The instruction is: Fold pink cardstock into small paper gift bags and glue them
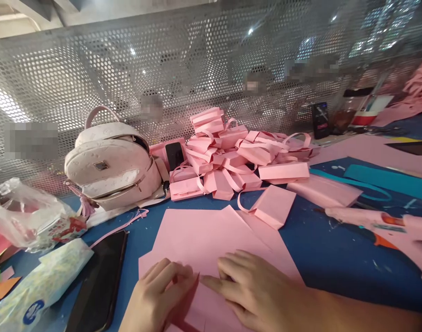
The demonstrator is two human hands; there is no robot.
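Pink paper sheets (204,230) lie overlapping on the blue table, with a folded part at the near edge between my hands. My left hand (159,293) has its fingers curled, thumb and forefinger pinched at the raised edge of the paper. My right hand (249,288) rests on the sheet just to the right, forefinger stretched toward the left fingertips, the other fingers partly bent and apart. Beyond the sheets is a heap of small folded pink paper bags (228,161) with strip handles. One bag (275,207) lies nearer, at the sheets' top right corner.
A black phone (100,281) and a tissue pack (45,286) lie left, near a plastic bag (31,216). A pale backpack (114,166) stands behind. A pink glue gun (387,226) and teal strips (387,180) are at right. A perforated metal panel (197,60) rises behind.
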